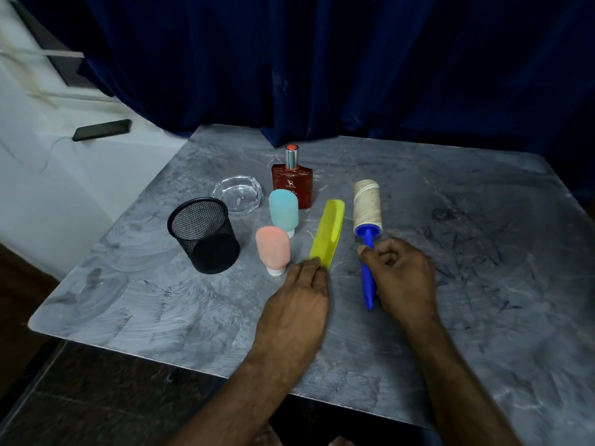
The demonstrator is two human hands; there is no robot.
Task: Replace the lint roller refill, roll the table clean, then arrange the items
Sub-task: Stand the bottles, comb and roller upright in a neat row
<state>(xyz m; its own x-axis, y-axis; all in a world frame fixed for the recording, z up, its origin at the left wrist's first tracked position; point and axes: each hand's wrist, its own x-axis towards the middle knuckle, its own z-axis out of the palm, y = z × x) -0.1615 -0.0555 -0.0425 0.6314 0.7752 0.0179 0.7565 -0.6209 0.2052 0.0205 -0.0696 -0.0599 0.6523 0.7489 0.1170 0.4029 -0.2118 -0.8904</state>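
Note:
A lint roller [367, 207] with a blue handle and a dirty beige roll lies on the grey marbled table [161, 310], roll pointing away from me. My right hand [399, 275] is curled around the blue handle. A yellow-green comb [328, 236] lies just left of the roller. My left hand [299, 294] lies flat, fingers together, with its fingertips touching the comb's near end.
A pink squeeze tube [273, 249] and a blue one [283, 210] stand cap down left of the comb. Behind them are a red perfume bottle [292, 185] and a glass ashtray [237, 194]. A black mesh cup [204, 235] stands further left. A dark blue curtain [354, 59] hangs behind.

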